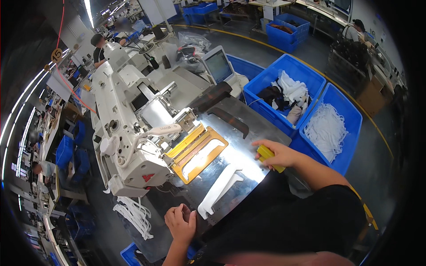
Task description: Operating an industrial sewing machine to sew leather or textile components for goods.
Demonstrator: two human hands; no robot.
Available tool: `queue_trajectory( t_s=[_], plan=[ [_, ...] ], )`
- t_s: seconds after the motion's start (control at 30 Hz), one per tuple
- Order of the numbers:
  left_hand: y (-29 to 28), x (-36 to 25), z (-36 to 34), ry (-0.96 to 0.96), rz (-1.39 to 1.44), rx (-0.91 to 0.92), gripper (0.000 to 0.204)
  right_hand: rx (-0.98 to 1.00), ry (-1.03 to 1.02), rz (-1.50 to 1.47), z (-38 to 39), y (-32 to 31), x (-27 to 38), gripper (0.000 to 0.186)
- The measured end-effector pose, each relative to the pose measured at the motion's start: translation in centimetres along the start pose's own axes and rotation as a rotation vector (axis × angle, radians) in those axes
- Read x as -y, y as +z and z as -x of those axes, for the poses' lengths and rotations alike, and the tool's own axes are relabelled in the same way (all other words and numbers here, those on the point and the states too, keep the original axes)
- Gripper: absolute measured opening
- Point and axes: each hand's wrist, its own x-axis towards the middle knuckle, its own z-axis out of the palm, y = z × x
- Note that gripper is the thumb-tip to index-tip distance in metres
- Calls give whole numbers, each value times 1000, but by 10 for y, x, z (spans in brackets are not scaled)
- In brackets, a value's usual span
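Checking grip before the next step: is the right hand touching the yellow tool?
Touching. The head view shows the right hand with fingers wrapped around the yellow tool, whose ends stick out on both sides of the fist.

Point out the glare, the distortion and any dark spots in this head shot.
Head view: strong glare whitens the metal table beside the yellow frame; fisheye bends the ceiling lights and yellow floor line near the rim, whose corners go black; the right hand on a yellow tool is sharp; the left hand sits dimmer.
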Motion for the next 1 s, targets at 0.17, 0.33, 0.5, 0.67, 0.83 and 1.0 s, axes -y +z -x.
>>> queue_trajectory(
  t_s=[0.17, 0.33, 0.5, 0.67, 0.83, 1.0],
  plan=[
    [-3, -17, -31, 118, 181, 38, 41, 74, 48, 63, 44, 3, -15, 88],
    [1, -54, -61, 314, 271, 45, 34, 147, 91, 54, 79, -1, -34, 84],
    [9, -88, -71, 516, 321, 108, 34, -40, 312, -80, 115, -18, -109, 40],
    [39, -85, -71, 633, 304, 37, 35, -567, 257, -176, 168, -22, -267, 35],
    [49, -54, -68, 816, 139, -124, 34, -1008, 592, -164, 251, 16, -400, 45],
    [48, -69, -73, 907, -26, -217, 29, -1388, 858, -439, 344, 79, -477, 46]
  ],
)
